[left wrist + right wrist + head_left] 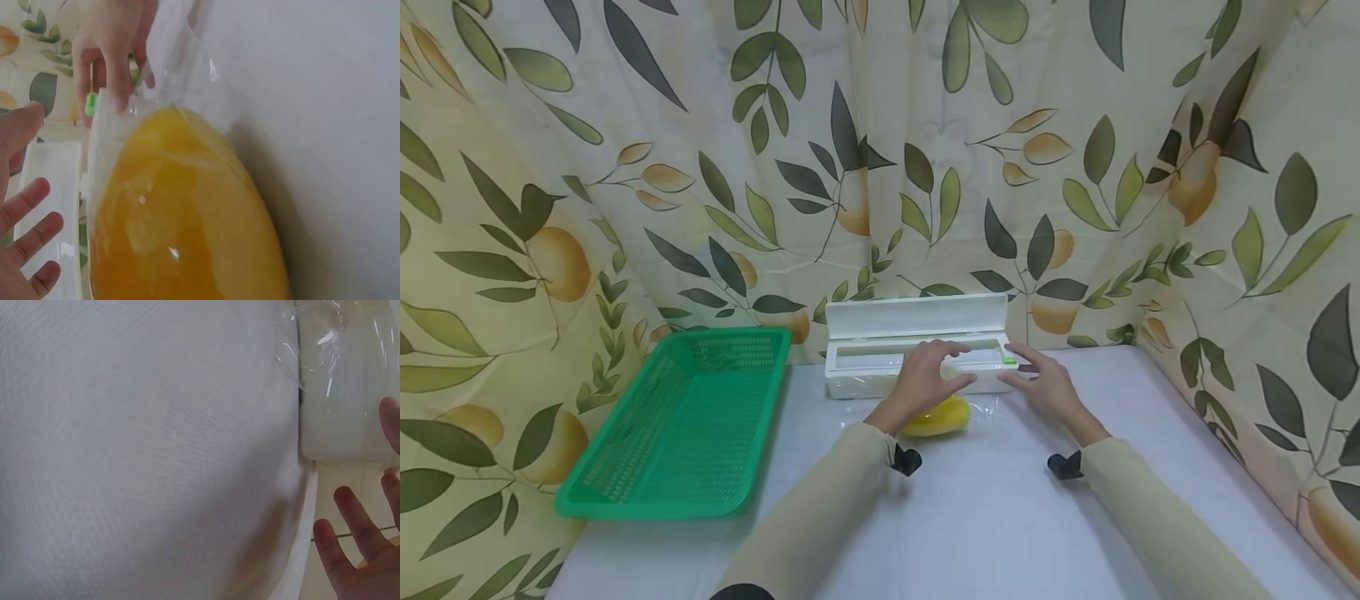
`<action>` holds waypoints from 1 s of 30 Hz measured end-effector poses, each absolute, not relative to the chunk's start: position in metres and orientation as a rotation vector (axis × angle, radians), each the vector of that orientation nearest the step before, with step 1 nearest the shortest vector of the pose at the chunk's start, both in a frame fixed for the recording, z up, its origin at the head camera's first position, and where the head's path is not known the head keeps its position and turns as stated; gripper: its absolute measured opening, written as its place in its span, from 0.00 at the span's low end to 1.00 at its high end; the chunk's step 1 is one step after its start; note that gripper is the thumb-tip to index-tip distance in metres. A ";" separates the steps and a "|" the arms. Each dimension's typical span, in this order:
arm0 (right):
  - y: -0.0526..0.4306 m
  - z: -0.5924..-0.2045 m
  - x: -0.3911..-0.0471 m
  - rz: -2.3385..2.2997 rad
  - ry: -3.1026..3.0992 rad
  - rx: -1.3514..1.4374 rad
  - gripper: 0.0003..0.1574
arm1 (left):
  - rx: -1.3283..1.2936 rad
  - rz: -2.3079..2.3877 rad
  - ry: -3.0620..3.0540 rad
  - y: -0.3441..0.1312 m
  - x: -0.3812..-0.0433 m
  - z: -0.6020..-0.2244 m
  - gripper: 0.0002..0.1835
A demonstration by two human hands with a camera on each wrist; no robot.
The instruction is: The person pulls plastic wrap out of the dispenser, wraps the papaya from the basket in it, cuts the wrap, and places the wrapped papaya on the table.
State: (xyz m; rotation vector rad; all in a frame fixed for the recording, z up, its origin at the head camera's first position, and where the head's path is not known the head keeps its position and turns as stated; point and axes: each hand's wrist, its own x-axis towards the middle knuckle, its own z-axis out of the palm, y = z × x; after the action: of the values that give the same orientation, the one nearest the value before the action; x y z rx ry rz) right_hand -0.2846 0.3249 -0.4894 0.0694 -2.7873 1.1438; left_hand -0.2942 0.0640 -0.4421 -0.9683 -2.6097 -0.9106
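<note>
A white cling film dispenser [880, 383] stands at the back of the table with its lid [917, 317] raised. A green slider [1009, 360] sits at its right end. Clear film [187, 134] comes from the dispenser's front and lies over a smooth, oval yellow fruit [938, 418]. My left hand [921, 379] hovers over the dispenser and fruit, fingers spread and holding nothing. Beside the dispenser's right end, near the slider, is my right hand [1045, 387], thumb and fingers apart. Whether its thumb touches the dispenser, I cannot tell.
A green plastic basket [748, 433] rests at the left of the white table [985, 517]. Leaf-and-fruit patterned curtains [880, 208] hang behind the table and along both sides, close behind the raised lid.
</note>
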 end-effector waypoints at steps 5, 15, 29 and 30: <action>0.325 -0.491 -0.284 1.162 -2.759 0.102 0.47 | -1.000 -1.000 -2.650 0.083 -0.303 -0.438 0.24; 0.326 -0.491 -0.284 1.192 -2.717 0.114 0.44 | -0.995 -1.036 -2.716 0.117 -0.322 -0.438 0.20; 0.321 -0.491 -0.282 1.237 -2.711 0.065 0.45 | -1.003 -1.111 -2.722 0.144 -0.329 -0.443 0.17; 0.322 -0.491 -0.281 1.230 -2.708 0.061 0.45 | -1.007 -1.116 -2.719 0.146 -0.328 -0.444 0.17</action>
State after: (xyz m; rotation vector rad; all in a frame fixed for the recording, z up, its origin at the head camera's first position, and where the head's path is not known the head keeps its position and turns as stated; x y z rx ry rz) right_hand -0.2807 0.3219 -0.4912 0.0606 -2.7076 1.2297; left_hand -0.3284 0.1456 -0.4442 -1.0070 -2.7192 -1.1164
